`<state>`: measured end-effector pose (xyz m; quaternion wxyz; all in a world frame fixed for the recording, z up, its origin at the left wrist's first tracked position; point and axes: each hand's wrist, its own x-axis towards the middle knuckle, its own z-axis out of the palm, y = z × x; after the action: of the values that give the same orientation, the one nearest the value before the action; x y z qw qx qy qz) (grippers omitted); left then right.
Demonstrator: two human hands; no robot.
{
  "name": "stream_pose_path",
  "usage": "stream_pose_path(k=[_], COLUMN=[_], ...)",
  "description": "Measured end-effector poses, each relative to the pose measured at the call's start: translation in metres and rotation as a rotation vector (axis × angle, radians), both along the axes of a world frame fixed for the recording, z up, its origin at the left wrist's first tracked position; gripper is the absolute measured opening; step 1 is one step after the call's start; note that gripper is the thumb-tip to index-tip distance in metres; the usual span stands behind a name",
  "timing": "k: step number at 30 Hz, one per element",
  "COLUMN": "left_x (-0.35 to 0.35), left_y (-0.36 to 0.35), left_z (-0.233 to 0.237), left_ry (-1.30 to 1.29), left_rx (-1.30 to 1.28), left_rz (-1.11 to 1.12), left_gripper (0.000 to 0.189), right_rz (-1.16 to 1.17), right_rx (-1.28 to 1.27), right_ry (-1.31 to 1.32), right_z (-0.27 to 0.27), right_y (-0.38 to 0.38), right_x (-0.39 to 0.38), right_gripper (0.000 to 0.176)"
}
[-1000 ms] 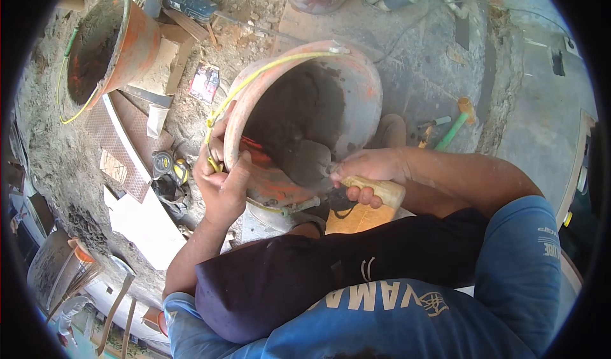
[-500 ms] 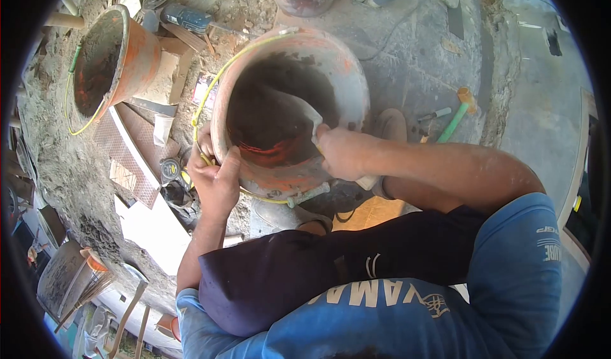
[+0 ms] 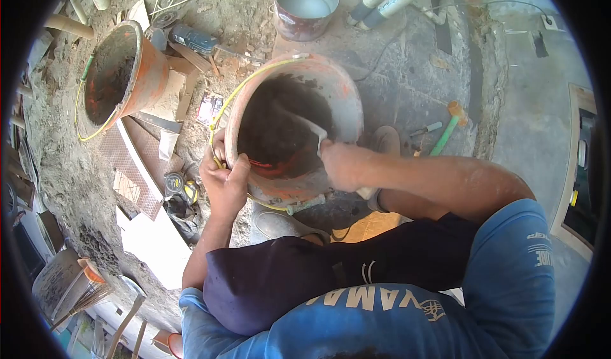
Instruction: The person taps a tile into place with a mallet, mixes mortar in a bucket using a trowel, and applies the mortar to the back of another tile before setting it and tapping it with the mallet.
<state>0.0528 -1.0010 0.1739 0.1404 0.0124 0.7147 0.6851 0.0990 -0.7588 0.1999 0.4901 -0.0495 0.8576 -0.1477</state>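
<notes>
The bucket is orange, smeared grey, and tipped on the dirt floor with its mouth toward the camera. Dark mortar coats its inside. A yellow handle arcs over its rim.

The left hand clamps the near rim, its fingers curled tight over the edge and the handle's end. The right hand is closed around a trowel, whose blade lies inside against the right wall; the grip is mostly hidden under the hand.

A second bucket lies tilted to the left, well apart. A tin stands beyond, a tape measure lies just left of the left hand, and a green-handled tool lies to the right. The person's cap hides the ground below the bucket.
</notes>
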Motion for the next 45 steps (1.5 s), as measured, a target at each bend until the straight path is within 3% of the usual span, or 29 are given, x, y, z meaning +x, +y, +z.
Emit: stream_pose_path(k=[5,6,9,12,16,19,21,23,25,28,31,35,37,43,45], left_x=[-0.001,-0.001,-0.005,-0.012,-0.023,-0.022,-0.023,-0.023,-0.021,-0.032,-0.042,-0.038,-0.044,-0.049,-0.047], left_y=[0.001,0.001,-0.002,-0.003,-0.011,-0.012,-0.009,-0.012,-0.012,-0.010,-0.017,-0.012,-0.015,-0.024,-0.032], left_z=[-0.002,-0.002,0.002,0.000,-0.007,-0.005,-0.004,-0.018,-0.003,0.000,-0.002,-0.003,-0.011,-0.016,-0.023], left_ry=[0.058,0.102,-0.058,-0.013,0.049,-0.007,-0.024,0.078,0.043,0.010,0.089,0.050,-0.013,-0.071,-0.077], left_rx=[-0.004,-0.050,0.024,0.036,-0.043,-0.095,-0.057,-0.014,-0.059,-0.105,-0.096,-0.074,0.004,0.057,0.078], left_rz=[0.050,0.041,0.064,0.000,-0.067,-0.059,-0.054,-0.060,-0.086,-0.159,-0.243,-0.168,-0.098,-0.069,-0.071], left_gripper=[0.036,0.037,0.039,0.042,0.043,0.042,0.040,0.041,0.040,0.040,0.039,0.039,0.038,0.034,0.032], right_rz=[0.254,0.076,-0.075,-0.043,-0.052,0.054,0.142,0.184,0.069,-0.063,0.212,0.274,0.104,0.157,-0.182], right_rx=[0.041,0.059,0.086,0.085,0.064,0.039,0.035,0.030,0.067,0.123,0.109,0.078,0.018,-0.005,-0.178], right_ry=[-0.101,-0.046,0.070,0.153,0.137,0.122,0.023,0.064,0.299,0.342,0.439,0.322,0.063,0.086,-0.319], right_z=[0.020,0.025,0.053,0.044,0.005,0.012,0.046,0.041,0.035,0.026,-0.022,0.030,0.067,0.047,0.053], right_y=[0.012,0.025,0.041,0.029,-0.020,-0.011,0.005,0.026,0.032,0.000,-0.038,-0.015,0.006,0.030,0.028], right_x=[-0.005,-0.012,-0.031,-0.047,0.003,0.011,-0.016,-0.028,-0.036,-0.037,0.031,-0.001,-0.030,-0.066,-0.071], right_gripper=[0.044,0.043,0.041,0.036,0.034,0.035,0.036,0.036,0.035,0.034,0.034,0.037,0.042,0.044,0.045])
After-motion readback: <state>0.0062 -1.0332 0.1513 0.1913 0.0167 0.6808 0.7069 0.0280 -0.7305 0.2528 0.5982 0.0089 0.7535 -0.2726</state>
